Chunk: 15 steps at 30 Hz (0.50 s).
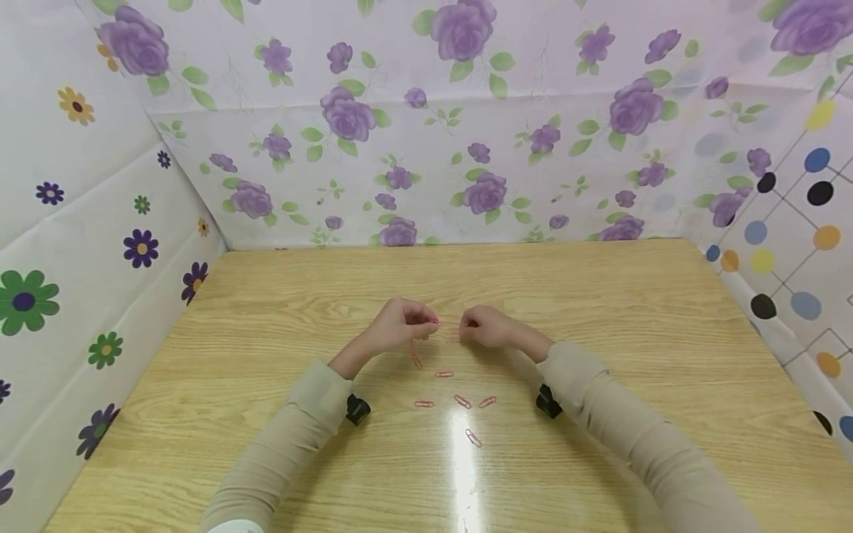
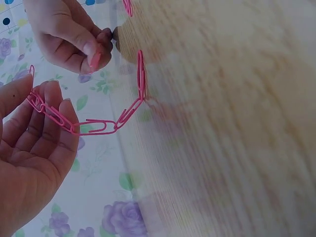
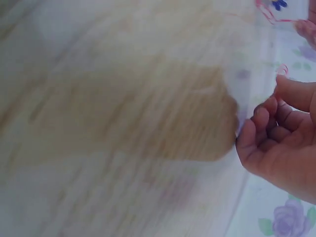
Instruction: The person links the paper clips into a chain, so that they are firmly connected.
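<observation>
My left hand (image 1: 398, 326) pinches one end of a chain of pink paper clips (image 2: 97, 133) between thumb and fingers. The chain drapes along the fingers and hangs down, its lower links touching the wooden tabletop in the left wrist view. A single pink paper clip (image 3: 284, 70) sticks up from between the thumb and fingertips of my right hand (image 1: 489, 327). Both hands are held facing each other with a small gap between them. In the left wrist view, one clip end (image 2: 32, 70) rises above the left thumb.
Several loose pink paper clips (image 1: 443, 374) lie scattered on the wooden table (image 1: 320, 296) below and between the hands. Patterned cloth (image 1: 400, 178) with purple flowers rises at the back edge, and other patterned sheets flank the left and right sides.
</observation>
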Motion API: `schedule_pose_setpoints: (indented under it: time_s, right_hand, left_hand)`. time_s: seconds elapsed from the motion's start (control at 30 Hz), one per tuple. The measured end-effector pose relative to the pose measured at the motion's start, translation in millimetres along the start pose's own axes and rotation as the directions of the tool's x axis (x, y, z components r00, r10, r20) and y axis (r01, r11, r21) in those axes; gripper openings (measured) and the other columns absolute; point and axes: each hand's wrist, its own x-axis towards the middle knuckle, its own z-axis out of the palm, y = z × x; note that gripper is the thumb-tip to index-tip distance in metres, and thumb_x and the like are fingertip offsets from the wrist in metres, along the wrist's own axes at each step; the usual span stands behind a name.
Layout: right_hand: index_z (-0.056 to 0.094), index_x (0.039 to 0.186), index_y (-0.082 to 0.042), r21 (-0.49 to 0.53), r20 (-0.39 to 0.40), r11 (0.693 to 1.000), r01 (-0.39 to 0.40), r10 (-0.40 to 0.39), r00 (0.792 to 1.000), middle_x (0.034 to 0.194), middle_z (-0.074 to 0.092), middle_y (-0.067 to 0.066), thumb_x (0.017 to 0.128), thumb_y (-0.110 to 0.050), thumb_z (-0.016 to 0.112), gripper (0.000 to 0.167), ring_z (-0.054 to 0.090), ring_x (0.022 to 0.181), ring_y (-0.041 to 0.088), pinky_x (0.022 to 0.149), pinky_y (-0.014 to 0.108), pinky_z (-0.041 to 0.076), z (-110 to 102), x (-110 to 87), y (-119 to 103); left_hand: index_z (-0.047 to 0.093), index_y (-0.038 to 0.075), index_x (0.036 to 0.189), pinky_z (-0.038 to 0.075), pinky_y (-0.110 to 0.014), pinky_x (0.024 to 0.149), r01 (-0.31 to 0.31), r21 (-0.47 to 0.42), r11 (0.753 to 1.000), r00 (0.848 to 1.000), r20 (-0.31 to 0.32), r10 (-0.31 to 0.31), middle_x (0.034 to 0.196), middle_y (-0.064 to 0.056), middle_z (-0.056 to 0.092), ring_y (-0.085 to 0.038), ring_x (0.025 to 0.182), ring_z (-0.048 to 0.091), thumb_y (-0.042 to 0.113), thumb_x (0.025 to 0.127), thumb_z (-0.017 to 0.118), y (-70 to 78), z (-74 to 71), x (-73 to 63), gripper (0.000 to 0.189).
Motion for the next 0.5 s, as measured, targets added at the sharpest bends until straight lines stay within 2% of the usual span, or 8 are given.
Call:
schedule_pose_setpoints:
  time_s: [0.1,0.27,0.5]
  right_hand:
    - [0.057,0.086,-0.001,0.095,-0.008,0.995,-0.012,0.012,1.0,0.069,0.048,0.002,0.094,-0.009,0.048,0.015,0.042,0.061,0.014,0.057,0.026,0.036,-5,-2.9,0]
    - [0.055,0.089,0.003,0.238,-0.027,0.971,-0.014,0.021,0.999,0.069,0.045,0.003,0.095,-0.01,0.047,0.017,0.039,0.059,0.014,0.056,0.027,0.034,-9,-6.7,-2]
    - [0.053,0.091,0.008,0.329,-0.031,0.944,-0.004,0.015,0.999,0.065,0.043,0.003,0.095,-0.008,0.047,0.018,0.037,0.055,0.013,0.054,0.027,0.034,-10,-10.9,-4]
  left_hand:
    - [0.062,-0.014,0.094,0.046,-0.056,0.071,-0.009,0.011,1.0,1.0,0.002,0.009,0.084,-0.029,0.06,-0.044,0.075,0.057,0.0,0.087,0.059,-0.5,0.5,0.1,0.016]
    - [0.063,-0.013,0.092,0.048,-0.053,0.069,-0.012,0.033,0.999,1.0,0.005,0.012,0.082,-0.025,0.062,-0.042,0.074,0.059,0.0,0.087,0.059,-2.4,0.9,1.1,0.015]
    - [0.068,-0.004,0.09,0.051,-0.047,0.066,-0.014,0.049,0.999,1.0,-0.013,0.014,0.078,-0.012,0.065,-0.027,0.069,0.063,0.009,0.086,0.063,-36.5,2.1,13.1,0.014]
